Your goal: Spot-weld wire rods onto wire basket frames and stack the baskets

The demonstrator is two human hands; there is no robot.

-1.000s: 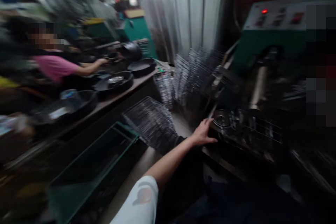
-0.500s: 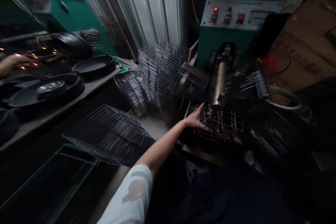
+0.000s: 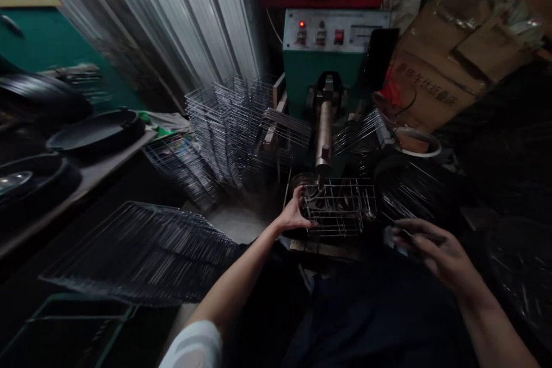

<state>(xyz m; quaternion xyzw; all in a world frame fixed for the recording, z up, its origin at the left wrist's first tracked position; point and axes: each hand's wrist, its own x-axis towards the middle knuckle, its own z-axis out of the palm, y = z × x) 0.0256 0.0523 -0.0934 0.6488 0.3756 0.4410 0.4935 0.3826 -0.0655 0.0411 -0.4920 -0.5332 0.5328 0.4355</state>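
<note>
My left hand (image 3: pixel 294 214) grips the left end of a small wire basket (image 3: pixel 345 223), thumb and fingers spread around its edge. The basket lies below the metal rod-shaped electrode arm (image 3: pixel 324 138) of a green machine (image 3: pixel 297 77), whose lower tip reaches down to the wires. To the right, my right hand (image 3: pixel 444 253) is raised apart from the basket, its fingers closed together. Thin dark shapes show at those fingers, too blurred to name.
Nested wire racks (image 3: pixel 228 132) stand behind on the left, and a stack of wire grids (image 3: pixel 142 253) lies nearer. Black pans (image 3: pixel 95 132) line a bench at left. A cardboard box (image 3: pixel 431 86) and a white bucket (image 3: pixel 420 144) are at right.
The view has swung to the right. My right hand has come into sight with its fingers closed. My left hand stays at the basket's left end.
</note>
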